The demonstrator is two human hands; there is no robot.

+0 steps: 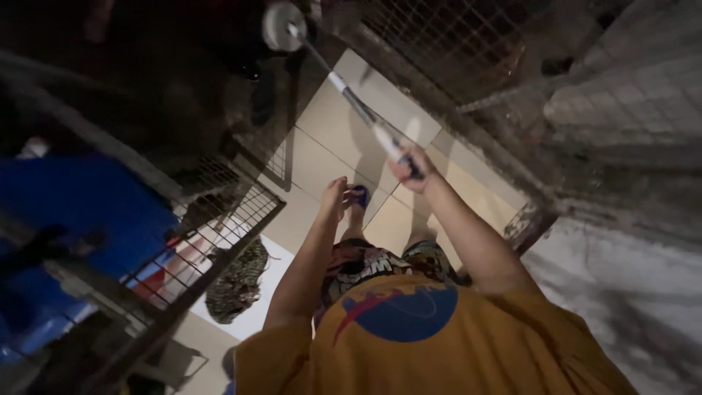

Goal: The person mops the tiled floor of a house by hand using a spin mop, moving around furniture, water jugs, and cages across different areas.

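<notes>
**poster1:** Silver-and-white pole, that's what you've got going on here. Your right hand (409, 170) has its fingers curled tight round the low end of the long pole (358, 110), just where there's a dark blue grip. From your fist the shaft runs up and to the left over the tile, and it ends in a round grey disc head (282, 26) up by the dark top edge. Can't tell if that head is touching anything, too dim up there.

**poster2:** And your other hand?

**poster1:** Your left hand (336, 196) is empty, hanging out over the floor a bit left of and below the right one, well apart from the pole. Fingers look loosely together and pointing down, though it's blurry so I wouldn't swear to each finger. Just past it you can see your foot in a blue sandal (359, 196) on the beige floor tiles (329, 124).

**poster2:** What's around you?

**poster1:** Wire mesh on both sides. Left of you there's a wire cage panel (219, 219) tilted across, with something big and blue (88, 205) behind it. By its lower edge a mottled, spotted cloth-looking bundle (238, 281) lies on a white sheet (274, 274). Off to your right a second wire mesh wall (453, 44) runs along the tiles, with a rough grey wall (629, 292) below it. You're wearing an orange shirt (475, 358) with a blue circle on it.
</notes>
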